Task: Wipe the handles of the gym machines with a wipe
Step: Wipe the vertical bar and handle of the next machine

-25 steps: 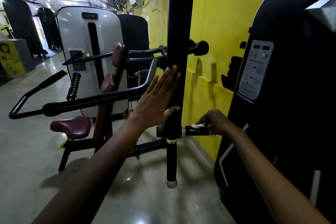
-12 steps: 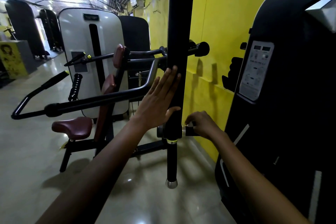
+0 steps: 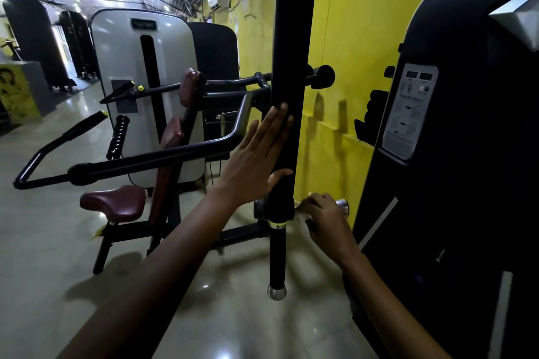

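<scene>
A gym aisle with a shiny pale floor (image 3: 52, 242) and a yellow wall (image 3: 350, 38) on the right. At far left stand two tall dark machine housings (image 3: 29, 38), with a yellow-fronted box (image 3: 17, 90) before them; its dark print is too blurred to read. Next comes one seated machine: a white weight-stack cover (image 3: 122, 67) with a small dark nameplate at its top that cannot be read, one maroon seat (image 3: 113, 204), two maroon pads above it, and a long black lever arm (image 3: 145, 160) reaching left.

In the middle, one black upright post (image 3: 291, 38) runs from top to near the floor, ending in a silver cap. The left hand (image 3: 256, 160) lies flat against the post, fingers straight and together, thumb hooked round its near edge.

Low and just right of the post, one short handle (image 3: 341, 205) sticks out sideways, its silver end cap showing. The right hand (image 3: 323, 218) is curled over this handle, fingers gripping it with a white wipe (image 3: 303, 216), of which only a pale scrap shows beneath the knuckles.

At far right, one large black machine shroud (image 3: 466, 154) carries a grey instruction label (image 3: 408, 114) with small diagrams; its writing is too small to read.
</scene>
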